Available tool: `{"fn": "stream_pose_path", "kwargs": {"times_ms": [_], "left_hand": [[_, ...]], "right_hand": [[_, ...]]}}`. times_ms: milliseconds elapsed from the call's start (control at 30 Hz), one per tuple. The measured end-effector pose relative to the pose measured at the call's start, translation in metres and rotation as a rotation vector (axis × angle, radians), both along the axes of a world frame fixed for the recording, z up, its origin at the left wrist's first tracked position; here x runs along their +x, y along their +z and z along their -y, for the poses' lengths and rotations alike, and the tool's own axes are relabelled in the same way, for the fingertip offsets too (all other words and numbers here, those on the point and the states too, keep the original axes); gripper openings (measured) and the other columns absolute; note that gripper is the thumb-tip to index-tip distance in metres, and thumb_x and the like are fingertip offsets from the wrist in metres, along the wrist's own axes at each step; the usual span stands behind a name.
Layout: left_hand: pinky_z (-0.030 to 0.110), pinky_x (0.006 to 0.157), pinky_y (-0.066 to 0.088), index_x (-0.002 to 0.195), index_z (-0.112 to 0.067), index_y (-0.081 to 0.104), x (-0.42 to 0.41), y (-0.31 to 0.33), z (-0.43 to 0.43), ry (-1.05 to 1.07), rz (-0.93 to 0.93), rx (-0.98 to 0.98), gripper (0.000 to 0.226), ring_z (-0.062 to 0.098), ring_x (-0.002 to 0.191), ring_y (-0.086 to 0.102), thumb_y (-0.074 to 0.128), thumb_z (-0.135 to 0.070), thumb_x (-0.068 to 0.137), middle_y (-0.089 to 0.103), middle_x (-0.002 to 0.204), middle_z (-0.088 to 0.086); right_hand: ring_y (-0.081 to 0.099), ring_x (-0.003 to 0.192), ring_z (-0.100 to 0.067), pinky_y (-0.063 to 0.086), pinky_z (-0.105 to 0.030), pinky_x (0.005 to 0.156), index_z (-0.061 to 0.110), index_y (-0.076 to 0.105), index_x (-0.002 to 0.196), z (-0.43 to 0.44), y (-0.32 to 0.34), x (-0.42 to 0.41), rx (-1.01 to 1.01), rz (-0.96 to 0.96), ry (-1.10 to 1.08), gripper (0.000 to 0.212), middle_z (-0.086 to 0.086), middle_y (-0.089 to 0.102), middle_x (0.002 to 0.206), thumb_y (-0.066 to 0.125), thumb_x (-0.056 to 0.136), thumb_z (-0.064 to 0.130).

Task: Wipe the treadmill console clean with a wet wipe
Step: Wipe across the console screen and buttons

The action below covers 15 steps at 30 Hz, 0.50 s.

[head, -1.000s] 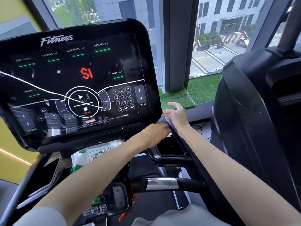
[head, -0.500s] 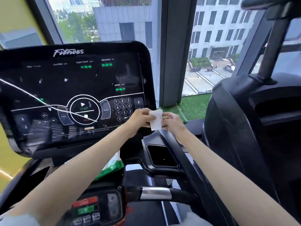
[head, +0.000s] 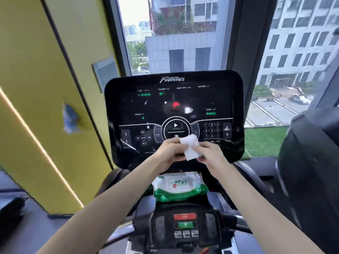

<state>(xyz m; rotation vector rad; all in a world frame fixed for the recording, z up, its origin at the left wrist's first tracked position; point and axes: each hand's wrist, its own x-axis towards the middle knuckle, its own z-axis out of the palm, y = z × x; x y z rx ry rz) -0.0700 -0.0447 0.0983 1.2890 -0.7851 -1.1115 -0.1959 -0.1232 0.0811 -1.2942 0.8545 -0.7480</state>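
**Wipe (head: 189,146) now at the lower centre of the console (head: 128,99), held from both sides**

The white wipe sits between the two hands in front of the console's lower middle, and its top edge overlaps the bottom of the round start dial. The left hand (head: 169,152) grips the wipe's left side with its fingers curled round it. The right hand (head: 211,153) pinches the right side between thumb and fingers. Whether the wipe touches the glass or is held just off it cannot be told.

Half a second ago the same two-handed hold was at the console's right edge, beside the number keypad. The hands have since moved left to the dial, and the keypad now shows uncovered to the right of them. A full second ago the hands were apart. The left was reaching down to the recess on the right of the frame, and the right was lying on the rail.

The view has also swung. The console, which was off to the left, now faces the camera squarely. The wipe pack (head: 178,186), white with a green band, was mostly hidden behind the left forearm and now lies in plain sight on the shelf under the console, between the forearms. Below it is the lower control panel (head: 185,224) with its red and green buttons. A yellow wall (head: 36,88) now fills the left side, and the neighbouring black machine (head: 311,162) stands at the right edge.
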Motion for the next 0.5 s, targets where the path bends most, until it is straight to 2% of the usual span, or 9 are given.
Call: {"fn": "stream_pose_path", "kwargs": {"times_ms": [100, 167, 200, 267, 333, 400, 500], "left_hand": [[0.029, 0.064, 0.051, 0.11, -0.011, 0.051, 0.019, 0.005, -0.018, 0.218, 0.044, 0.062, 0.027, 0.014, 0.081, 0.061, 0.064, -0.02, 0.087, 0.062, 0.09, 0.002], [0.025, 0.061, 0.05, 0.105, -0.013, 0.052, 0.027, 0.009, -0.028, 0.266, 0.127, 0.062, 0.027, 0.012, 0.08, 0.059, 0.061, -0.032, 0.088, 0.059, 0.09, 0.0], [0.024, 0.06, 0.05, 0.099, -0.015, 0.054, 0.03, 0.012, -0.033, 0.251, 0.16, 0.043, 0.023, 0.013, 0.079, 0.059, 0.059, -0.035, 0.09, 0.06, 0.089, 0.0], [0.025, 0.065, 0.053, 0.089, -0.016, 0.059, 0.036, 0.016, -0.038, 0.208, 0.172, -0.011, 0.023, 0.015, 0.081, 0.062, 0.055, -0.039, 0.091, 0.064, 0.086, 0.002], [0.035, 0.077, 0.057, 0.094, -0.01, 0.062, 0.042, 0.02, -0.039, 0.221, 0.142, -0.049, 0.035, 0.018, 0.085, 0.066, 0.06, -0.044, 0.084, 0.069, 0.089, 0.005], [0.038, 0.078, 0.055, 0.102, -0.005, 0.061, 0.047, 0.022, -0.035, 0.302, 0.094, -0.06, 0.044, 0.019, 0.086, 0.067, 0.067, -0.039, 0.075, 0.07, 0.097, 0.011], [0.03, 0.066, 0.053, 0.091, -0.009, 0.059, 0.058, 0.025, -0.03, 0.412, 0.022, -0.085, 0.013, 0.018, 0.079, 0.066, 0.062, -0.018, 0.081, 0.07, 0.095, 0.014]], "right_hand": [[0.057, 0.07, -0.015, 0.047, -0.027, 0.059, 0.014, 0.061, 0.081, -0.015, 0.008, 0.033, -0.144, -0.021, -0.1, 0.009, -0.003, 0.062, 0.081, 0.07, 0.079, 0.013], [0.058, 0.07, -0.015, 0.047, -0.03, 0.063, 0.016, 0.06, 0.074, -0.024, 0.016, 0.054, -0.324, -0.073, -0.142, 0.013, 0.002, 0.061, 0.074, 0.072, 0.075, 0.022], [0.057, 0.069, -0.013, 0.045, -0.026, 0.063, 0.017, 0.06, 0.073, -0.03, 0.02, 0.064, -0.41, -0.115, -0.135, 0.016, 0.004, 0.061, 0.072, 0.072, 0.075, 0.027], [0.057, 0.068, -0.008, 0.041, -0.021, 0.059, 0.016, 0.06, 0.074, -0.041, 0.027, 0.079, -0.528, -0.188, -0.099, 0.021, 0.007, 0.062, 0.071, 0.069, 0.079, 0.034], [0.058, 0.071, -0.008, 0.038, -0.013, 0.057, 0.017, 0.06, 0.075, -0.047, 0.03, 0.09, -0.601, -0.196, -0.076, 0.023, 0.006, 0.061, 0.077, 0.066, 0.083, 0.038], [0.056, 0.073, -0.008, 0.038, -0.008, 0.057, 0.018, 0.061, 0.076, -0.048, 0.032, 0.098, -0.678, -0.191, -0.059, 0.015, 0.006, 0.057, 0.083, 0.063, 0.084, 0.031], [0.054, 0.075, -0.004, 0.038, -0.008, 0.063, 0.016, 0.068, 0.08, -0.041, 0.032, 0.104, -0.736, -0.136, 0.03, 0.006, 0.004, 0.055, 0.087, 0.065, 0.082, 0.02]]}}
